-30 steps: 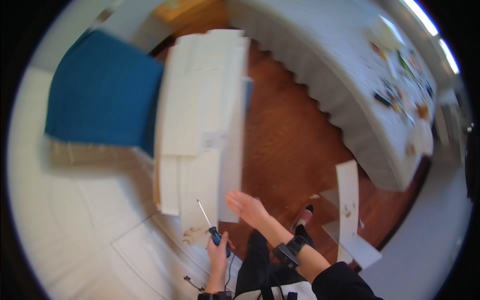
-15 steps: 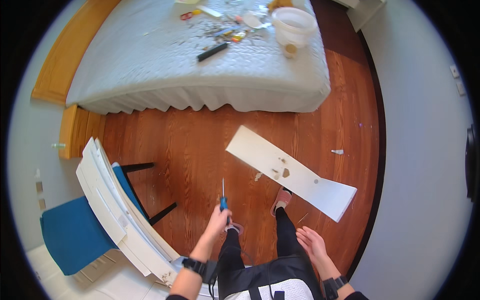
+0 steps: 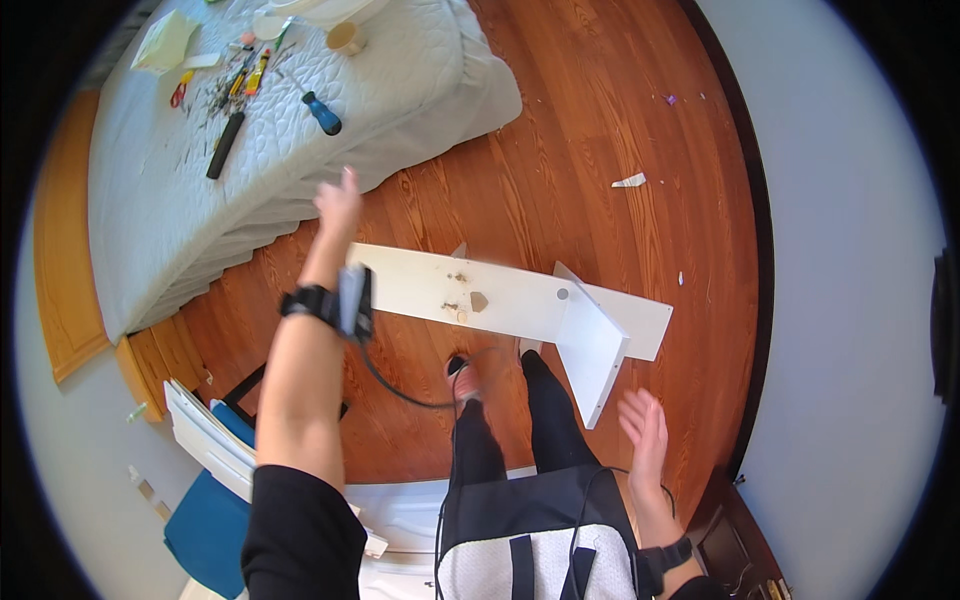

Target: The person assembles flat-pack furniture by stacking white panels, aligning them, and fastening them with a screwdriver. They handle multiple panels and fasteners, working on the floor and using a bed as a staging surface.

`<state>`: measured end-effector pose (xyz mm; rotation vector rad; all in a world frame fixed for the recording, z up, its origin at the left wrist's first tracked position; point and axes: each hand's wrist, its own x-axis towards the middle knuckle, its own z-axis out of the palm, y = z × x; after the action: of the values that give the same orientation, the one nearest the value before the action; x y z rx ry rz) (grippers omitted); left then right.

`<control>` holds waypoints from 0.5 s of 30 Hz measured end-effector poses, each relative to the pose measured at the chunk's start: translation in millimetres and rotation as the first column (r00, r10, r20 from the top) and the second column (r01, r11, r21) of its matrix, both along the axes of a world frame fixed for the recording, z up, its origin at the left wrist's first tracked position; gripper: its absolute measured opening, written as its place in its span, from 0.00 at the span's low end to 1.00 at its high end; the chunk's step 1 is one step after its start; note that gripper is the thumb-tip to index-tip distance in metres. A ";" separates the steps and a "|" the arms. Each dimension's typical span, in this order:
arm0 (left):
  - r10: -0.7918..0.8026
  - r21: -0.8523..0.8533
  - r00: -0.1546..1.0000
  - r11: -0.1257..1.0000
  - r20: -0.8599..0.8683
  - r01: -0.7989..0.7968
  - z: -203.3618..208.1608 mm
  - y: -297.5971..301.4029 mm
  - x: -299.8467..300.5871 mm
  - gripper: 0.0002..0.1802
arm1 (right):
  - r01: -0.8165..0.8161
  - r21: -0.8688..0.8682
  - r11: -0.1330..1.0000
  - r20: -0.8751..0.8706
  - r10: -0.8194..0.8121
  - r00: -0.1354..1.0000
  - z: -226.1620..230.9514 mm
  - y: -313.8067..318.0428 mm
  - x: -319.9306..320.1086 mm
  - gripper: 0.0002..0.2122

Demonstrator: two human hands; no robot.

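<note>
A screwdriver (image 3: 322,114) with a blue handle shows over the white quilted bed (image 3: 300,160), its shaft pointing up and left. Just short of it, my left hand (image 3: 339,207) reaches out near the bed's edge, holding nothing, fingers apart and slightly blurred. My right hand (image 3: 645,430) is raised at my right side, empty, fingers spread. Closest to it is the upright cross piece of a white furniture board (image 3: 520,300), which lies across the floor in front of my feet. Brown marks and a round grey disc sit on that board.
Red-handled scissors (image 3: 179,93), a long black object (image 3: 226,146), and scattered small hardware lie on the bed beside a beige cup (image 3: 346,38). White panels (image 3: 205,430) lean on a blue chair (image 3: 208,535) at lower left. White scraps (image 3: 629,181) lie on the floor.
My left hand has stretched forward toward the bed and let go of the screwdriver, which is now over the bed. The view has turned right, and the board's upright piece shows clearly.
</note>
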<state>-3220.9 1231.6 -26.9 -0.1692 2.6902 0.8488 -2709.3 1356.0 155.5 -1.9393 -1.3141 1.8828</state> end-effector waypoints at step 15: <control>-0.569 -0.264 0.751 0.709 0.334 0.654 -80.3 29.7 280.3 0.29 | -0.602 0.535 0.593 0.719 0.053 0.693 -64.0 21.5 -96.9 0.11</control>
<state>-2940.6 1261.3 -107.2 0.5108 2.3926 0.0996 -2806.2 1377.5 91.5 -1.9203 -2.3338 0.4123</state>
